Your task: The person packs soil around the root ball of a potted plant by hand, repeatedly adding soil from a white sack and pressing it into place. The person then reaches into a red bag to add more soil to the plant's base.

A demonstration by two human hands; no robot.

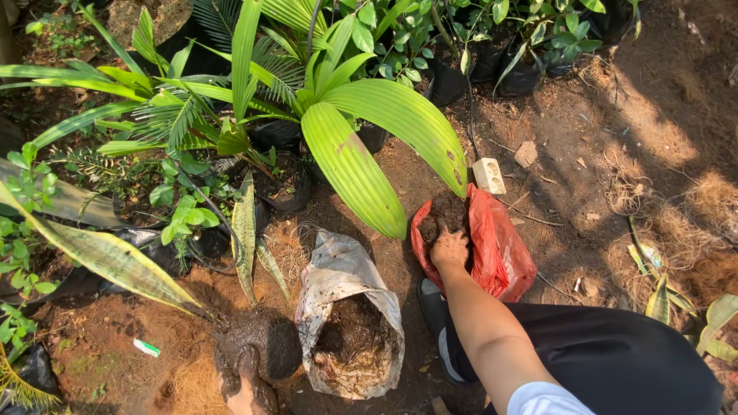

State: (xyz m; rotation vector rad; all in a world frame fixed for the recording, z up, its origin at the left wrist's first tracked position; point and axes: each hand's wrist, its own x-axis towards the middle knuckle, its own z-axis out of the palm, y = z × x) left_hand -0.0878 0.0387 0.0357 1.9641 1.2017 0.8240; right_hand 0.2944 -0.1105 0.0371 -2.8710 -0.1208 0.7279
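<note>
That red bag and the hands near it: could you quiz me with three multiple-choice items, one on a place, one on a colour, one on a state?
1. Where is the right hand?
A. In the red bag
B. On the pale brick
C. In the white sack

2. What colour is the sack of soil at centre?
A. Blue
B. White
C. Black

3. How is the white sack?
A. Tied shut
B. Open, soil showing
C. Empty and flat

Answers: 1 A, its fingers dig into the bag's soil; 2 B, a whitish wrinkled sack; 3 B, dark soil shows in its mouth.
</note>
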